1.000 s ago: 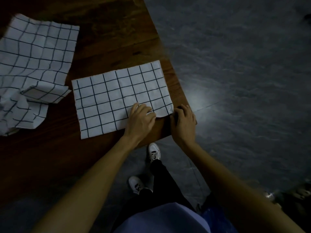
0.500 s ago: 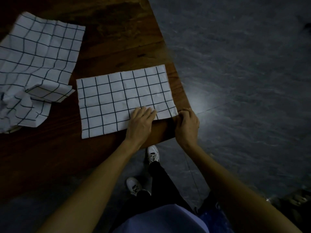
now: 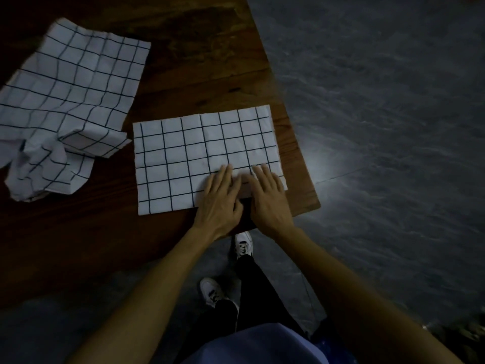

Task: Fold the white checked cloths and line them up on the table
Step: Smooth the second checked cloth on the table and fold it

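Pressing flat: left hand [image 3: 219, 199] and right hand [image 3: 267, 198], fingers straight, on folded cloth [image 3: 183, 158] at table [image 3: 199, 82] corner | 1 partly folded | crumpled cloths [image 3: 65, 101] left unfolded; lining up pending

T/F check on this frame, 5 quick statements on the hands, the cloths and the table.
1. Both hands lie flat on the folded white checked cloth. True: left hand and right hand rest side by side on its near right part.
2. The right hand pinches a corner off the table. False: its fingers are straight, on the cloth.
3. The crumpled white checked cloth lies left of the folded one. True.
4. The crumpled cloth is neatly folded. False: it is rumpled and bunched at its near end.
5. The folded cloth sits near the right corner of the dark wooden table. True.
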Motion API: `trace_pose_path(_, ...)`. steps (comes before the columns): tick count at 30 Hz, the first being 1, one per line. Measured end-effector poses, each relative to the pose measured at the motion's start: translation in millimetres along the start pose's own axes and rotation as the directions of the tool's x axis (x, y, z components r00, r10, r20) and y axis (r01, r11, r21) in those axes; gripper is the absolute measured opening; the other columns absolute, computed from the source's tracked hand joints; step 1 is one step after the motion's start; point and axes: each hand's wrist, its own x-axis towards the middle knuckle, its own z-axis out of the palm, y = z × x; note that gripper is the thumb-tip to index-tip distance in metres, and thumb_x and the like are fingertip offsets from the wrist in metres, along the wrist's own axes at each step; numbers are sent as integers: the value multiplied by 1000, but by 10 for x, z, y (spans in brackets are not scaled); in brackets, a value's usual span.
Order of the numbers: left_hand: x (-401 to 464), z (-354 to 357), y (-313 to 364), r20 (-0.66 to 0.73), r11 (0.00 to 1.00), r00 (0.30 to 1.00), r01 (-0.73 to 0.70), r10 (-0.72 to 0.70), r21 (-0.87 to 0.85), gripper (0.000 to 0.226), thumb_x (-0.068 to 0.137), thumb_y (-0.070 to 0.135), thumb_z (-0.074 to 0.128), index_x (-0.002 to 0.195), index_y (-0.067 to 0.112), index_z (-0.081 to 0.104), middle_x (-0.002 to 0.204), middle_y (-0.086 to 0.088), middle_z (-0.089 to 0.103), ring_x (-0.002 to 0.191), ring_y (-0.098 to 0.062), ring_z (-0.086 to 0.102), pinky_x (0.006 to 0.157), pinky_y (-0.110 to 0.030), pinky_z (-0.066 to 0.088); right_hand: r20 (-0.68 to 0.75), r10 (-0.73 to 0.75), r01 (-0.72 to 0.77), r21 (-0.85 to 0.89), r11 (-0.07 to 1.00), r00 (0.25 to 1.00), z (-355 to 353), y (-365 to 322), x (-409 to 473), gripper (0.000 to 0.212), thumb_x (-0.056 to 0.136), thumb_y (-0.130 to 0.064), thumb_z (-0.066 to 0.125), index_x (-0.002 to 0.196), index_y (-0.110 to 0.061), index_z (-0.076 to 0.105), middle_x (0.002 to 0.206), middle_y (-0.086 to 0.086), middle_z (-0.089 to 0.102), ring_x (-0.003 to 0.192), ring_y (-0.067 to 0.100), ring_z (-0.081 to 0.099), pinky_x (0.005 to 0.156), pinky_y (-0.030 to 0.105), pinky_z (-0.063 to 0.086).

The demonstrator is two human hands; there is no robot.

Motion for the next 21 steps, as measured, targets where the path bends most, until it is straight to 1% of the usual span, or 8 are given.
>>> trace_pose_path(3,-51,20,-217,-45,985,984,170,-170,-5,66,92,45,9,150,16,4,157,-10,-5,144,-22,-11,117,-42,-7,99,-42,48,-56,997,994,143,-76,194,61,90,-31,20,147,-11,29,157,11,20,145,26,-1,119,48,6)
trace_pose_path(6,-57,62,-463,-35,956,958,287,-286,52,69,92,55,6,150,20,-2,158,-12,-5,145,-26,-9,117,-46,-3,114,-6,15,-81,997,993,263,-30,284,60,95,-42,16,150,-18,22,159,8,10,145,24,-8,119,44,0)
trace_pose_path(8,-61,65,-556,-27,950,954,299,-298,90,70,91,58,5,150,21,-4,157,-13,-6,145,-29,-8,117,-48,-3,122,26,-13,-105,994,992,286,28,259,60,97,-49,14,151,-25,13,160,7,-1,145,23,-14,118,38,-8)
trace_pose_path(11,-59,32,-557,-30,957,961,277,-275,82,71,91,59,6,150,22,-2,157,-14,-5,145,-30,-8,116,-49,-4,131,49,-33,-124,992,990,236,54,228,61,96,-53,14,151,-27,8,159,8,-7,145,24,-16,116,35,-13)
trace_pose_path(13,-49,-12,-534,-74,959,957,283,-280,26,69,92,56,12,150,20,8,158,-15,1,145,-28,-4,116,-48,-3,110,53,-39,-126,991,993,212,11,267,62,96,-51,16,151,-24,10,159,10,-6,146,25,-14,117,39,-10)
trace_pose_path(16,-9,-70,-525,-152,954,941,295,-301,-57,62,93,45,20,148,17,22,157,-15,12,145,-27,5,116,-46,1,54,-75,80,-105,991,996,225,-141,422,59,96,-43,23,149,-18,22,158,14,6,146,28,-4,119,47,0)
trace_pose_path(19,86,-43,-577,-134,944,934,329,-331,-38,63,92,42,14,149,17,13,157,-13,9,146,-26,4,117,-44,1,89,-123,129,-58,990,988,321,-368,662,63,94,-47,22,150,-19,18,159,13,1,146,26,-10,119,43,-5)
trace_pose_path(21,122,19,-649,-86,942,939,336,-334,15,65,90,47,7,149,19,-1,158,-11,0,146,-24,-4,117,-44,-2,132,-103,112,-56,992,986,398,-475,759,65,93,-53,10,151,-23,10,159,10,-5,146,24,-14,119,42,-8)
